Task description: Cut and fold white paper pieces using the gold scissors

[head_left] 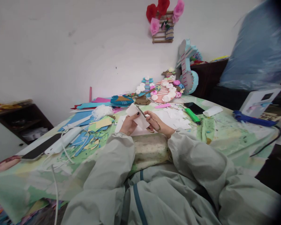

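My left hand (130, 124) pinches a piece of white paper (142, 122) above the near edge of the table. In my right hand (157, 122) is a pair of scissors (141, 111), its handle loops around my fingers and its blades lying against the paper. The blade tips point up and to the left. Beneath and to the right of my hands lie loose white paper sheets and scraps (174, 118). My fingers partly cover the scissors' handles.
Blue, green and yellow paper scraps (93, 140) lie to the left, near a dark phone (40, 147) and a white power strip (62, 140) with cords. At right are a green marker-like object (192, 115), another phone (193, 108) and a blue glue gun (255, 118). Paper crafts (163, 92) stand behind.
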Tool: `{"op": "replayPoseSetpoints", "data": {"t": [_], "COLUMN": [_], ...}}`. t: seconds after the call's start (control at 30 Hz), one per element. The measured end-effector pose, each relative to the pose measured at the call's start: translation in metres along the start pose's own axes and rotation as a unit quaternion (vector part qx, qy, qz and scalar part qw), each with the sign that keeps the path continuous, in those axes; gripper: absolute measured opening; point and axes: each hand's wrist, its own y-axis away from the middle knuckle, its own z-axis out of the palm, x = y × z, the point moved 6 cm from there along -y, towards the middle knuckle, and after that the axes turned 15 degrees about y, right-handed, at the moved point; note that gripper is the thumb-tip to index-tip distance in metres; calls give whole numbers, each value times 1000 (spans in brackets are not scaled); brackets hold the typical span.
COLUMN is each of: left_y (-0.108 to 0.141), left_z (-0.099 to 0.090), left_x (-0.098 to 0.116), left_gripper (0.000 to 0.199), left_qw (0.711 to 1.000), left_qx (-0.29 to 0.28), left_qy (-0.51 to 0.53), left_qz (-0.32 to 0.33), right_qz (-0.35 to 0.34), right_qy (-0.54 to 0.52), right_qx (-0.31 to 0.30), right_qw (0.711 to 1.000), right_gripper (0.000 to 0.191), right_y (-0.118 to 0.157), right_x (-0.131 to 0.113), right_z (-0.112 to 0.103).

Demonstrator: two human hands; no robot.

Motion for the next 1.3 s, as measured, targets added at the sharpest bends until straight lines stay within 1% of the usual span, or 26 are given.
{"op": "replayPoseSetpoints", "data": {"t": [0.2, 0.33, 0.47, 0.6, 0.73, 0.8, 0.9, 1.03, 1.1, 1.13, 1.3], "left_y": [1, 0, -3, -6, -7, -6, -5, -5, -6, -7, -5], "left_z": [1, 1, -4, -11, -11, -10, -7, -10, -11, -12, -8], "left_x": [2, 7, 12, 14, 12, 12, 11, 7, 8, 10, 30], "left_gripper": [27, 28, 30, 34, 40, 39, 37, 35, 34, 33, 27], "left_qw": [1000, 999, 998, 997, 998, 998, 998, 998, 997, 996, 989], "left_qx": [-3, -3, 16, 33, 20, 15, 10, 47, 62, 62, 30], "left_qy": [5, 26, 32, 15, 7, 9, 12, 33, 46, 49, 43], "left_qz": [6, 23, 45, 61, 51, 55, 58, 26, 22, 31, 136], "right_qz": [8, 3, 13, 18, -6, -21, -21, -21, -20, -17, -11], "right_qy": [6, 4, -7, -16, -28, -34, -26, -18, -19, -20, -37], "right_qx": [10, 0, -24, -70, -87, -88, -86, -81, -79, -76, -74], "right_qw": [1000, 1000, 1000, 997, 996, 995, 996, 996, 996, 997, 996], "right_gripper": [61, 59, 67, 69, 72, 71, 70, 71, 70, 70, 64], "right_y": [2, 3, 3, 5, 4, 4, 4, 5, 5, 6, 6], "right_x": [-6, -6, -3, -2, -4, -6, -7, -9, -8, -8, -8], "right_z": [1, 2, 5, 10, 12, 13, 14, 13, 12, 12, 10]}}
